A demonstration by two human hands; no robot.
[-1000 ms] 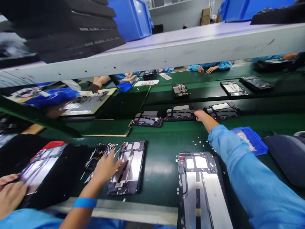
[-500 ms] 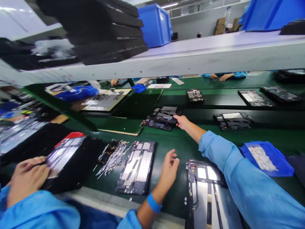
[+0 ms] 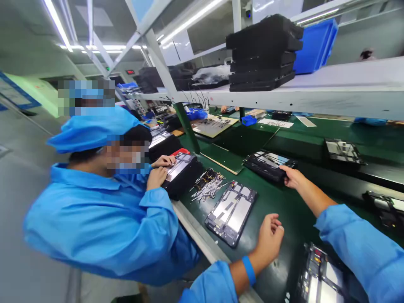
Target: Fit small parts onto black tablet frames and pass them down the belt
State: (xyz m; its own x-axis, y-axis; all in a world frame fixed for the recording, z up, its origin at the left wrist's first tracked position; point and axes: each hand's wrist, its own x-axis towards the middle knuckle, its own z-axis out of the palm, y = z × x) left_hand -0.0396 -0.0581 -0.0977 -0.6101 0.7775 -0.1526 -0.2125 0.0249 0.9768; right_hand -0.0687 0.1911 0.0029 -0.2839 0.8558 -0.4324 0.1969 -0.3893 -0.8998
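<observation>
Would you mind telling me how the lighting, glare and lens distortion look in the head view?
Head view: ceiling light strips blow out to white; glare sits on the frame by the left hand; wide-angle bending curves the shelf and green bench; the right hand stays sharp.

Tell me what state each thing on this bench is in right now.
Right hand: fingers gripping the edge of the stacked frames.
Left hand: loosely curled, holding nothing, on the green belt.
Tablet frame: lying flat, untouched.
Metal strips: loose pile.
Black trays: stacked on shelf.
</observation>
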